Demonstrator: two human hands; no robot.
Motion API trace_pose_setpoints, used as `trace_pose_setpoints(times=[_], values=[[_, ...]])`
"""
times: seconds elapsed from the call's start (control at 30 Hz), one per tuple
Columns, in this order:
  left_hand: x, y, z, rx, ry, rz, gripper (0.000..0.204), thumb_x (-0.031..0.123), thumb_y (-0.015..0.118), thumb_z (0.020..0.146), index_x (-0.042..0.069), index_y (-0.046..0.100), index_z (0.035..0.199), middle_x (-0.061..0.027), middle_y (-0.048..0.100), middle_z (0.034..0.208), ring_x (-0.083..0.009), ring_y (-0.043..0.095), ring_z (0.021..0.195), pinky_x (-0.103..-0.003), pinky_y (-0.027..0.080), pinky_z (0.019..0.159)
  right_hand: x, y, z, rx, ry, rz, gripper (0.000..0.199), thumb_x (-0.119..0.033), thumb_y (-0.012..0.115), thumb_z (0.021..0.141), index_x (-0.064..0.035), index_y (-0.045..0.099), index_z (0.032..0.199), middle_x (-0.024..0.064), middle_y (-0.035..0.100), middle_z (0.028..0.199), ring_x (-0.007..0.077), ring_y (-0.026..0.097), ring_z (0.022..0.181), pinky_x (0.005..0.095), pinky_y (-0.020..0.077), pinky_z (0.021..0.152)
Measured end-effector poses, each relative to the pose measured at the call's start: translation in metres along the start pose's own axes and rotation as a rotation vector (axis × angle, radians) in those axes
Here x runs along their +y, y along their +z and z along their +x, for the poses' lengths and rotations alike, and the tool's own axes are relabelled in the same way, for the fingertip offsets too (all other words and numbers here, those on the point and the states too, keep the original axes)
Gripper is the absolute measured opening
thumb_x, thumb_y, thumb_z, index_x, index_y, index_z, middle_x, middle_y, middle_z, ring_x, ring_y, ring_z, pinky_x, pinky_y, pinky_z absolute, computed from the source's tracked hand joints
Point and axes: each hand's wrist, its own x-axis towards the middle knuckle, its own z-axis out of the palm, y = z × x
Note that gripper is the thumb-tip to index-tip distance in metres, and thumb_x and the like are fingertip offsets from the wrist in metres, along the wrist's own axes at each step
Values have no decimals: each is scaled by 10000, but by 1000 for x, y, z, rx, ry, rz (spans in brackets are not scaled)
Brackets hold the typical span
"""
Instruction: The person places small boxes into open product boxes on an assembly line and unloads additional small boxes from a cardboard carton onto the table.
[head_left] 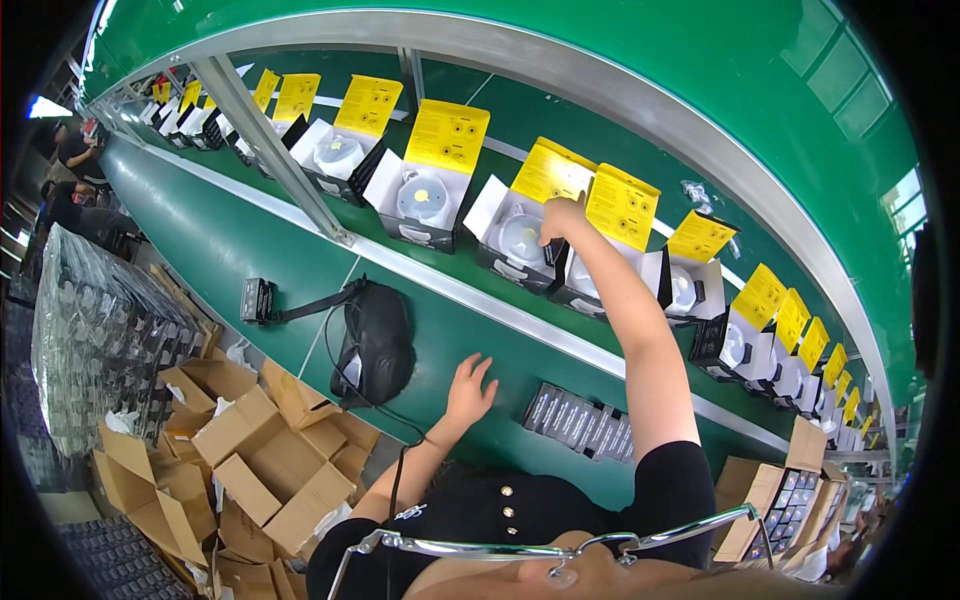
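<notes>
My right hand (562, 222) reaches over the far edge of the bench to an open black-and-white carton (515, 272) with a raised yellow flap (552, 172). Its fingers are bent down at the carton's right side, beside a round white device (521, 238) inside. Something dark shows under the fingertips, but I cannot make out what it is. My left hand (470, 393) is held over the green bench, empty, with fingers apart. Between my arms a row of small black boxes (578, 422) lies on the bench.
More open cartons (418, 205) with white devices line the shelf both ways. A black bag (380, 340) and a small black box (257, 300) sit left on the bench (200, 230). Empty cardboard boxes (270, 455) pile at lower left. A metal post (270, 150) stands before the shelf.
</notes>
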Motion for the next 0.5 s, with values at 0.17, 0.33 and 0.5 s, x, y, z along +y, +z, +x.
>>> trace_pose_setpoints(times=[0.17, 0.33, 0.5], values=[[-11, -6, 3, -6, -2, -37, 477, 136, 711, 822, 26, 580, 1267, -229, 512, 1327, -419, 510, 1200, -461, 449, 1011, -9, -15, 14, -141, -33, -151, 637, -353, 883, 557, -35, 725, 1086, 181, 682, 1183, 360, 620, 1156, 677, 175, 1122], [-30, -14, -10, -26, -21, -59, 468, 139, 706, 822, 17, 588, 1258, -223, 515, 1328, -407, 516, 1197, -454, 452, 1010, 1, -9, 24, -170, 30, -115, 600, -362, 896, 578, -41, 741, 1061, 167, 710, 1124, 367, 645, 1106, 618, 274, 1089], [-44, -21, -15, -60, -71, -78, 449, 145, 705, 824, 15, 602, 1242, -217, 521, 1324, -393, 528, 1197, -448, 457, 1006, 12, 30, 34, -253, -19, -168, 569, -358, 881, 589, -30, 748, 1035, 152, 720, 1100, 330, 659, 1089, 605, 273, 1102]])
